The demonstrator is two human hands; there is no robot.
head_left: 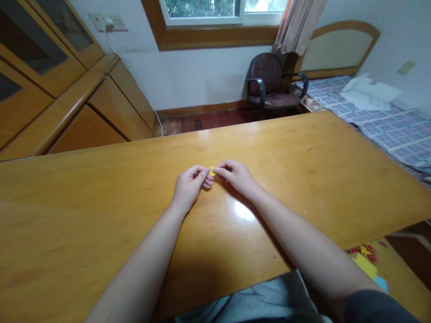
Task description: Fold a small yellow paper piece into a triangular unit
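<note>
Head view: left hand [189, 185] and right hand [236, 176], fingertips pinched shut on one small yellow piece [211, 170], wooden table [101, 202], chair [269, 80] at one o'clock.

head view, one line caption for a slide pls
Left hand and right hand pinch a small yellow piece over a wooden table.
</note>
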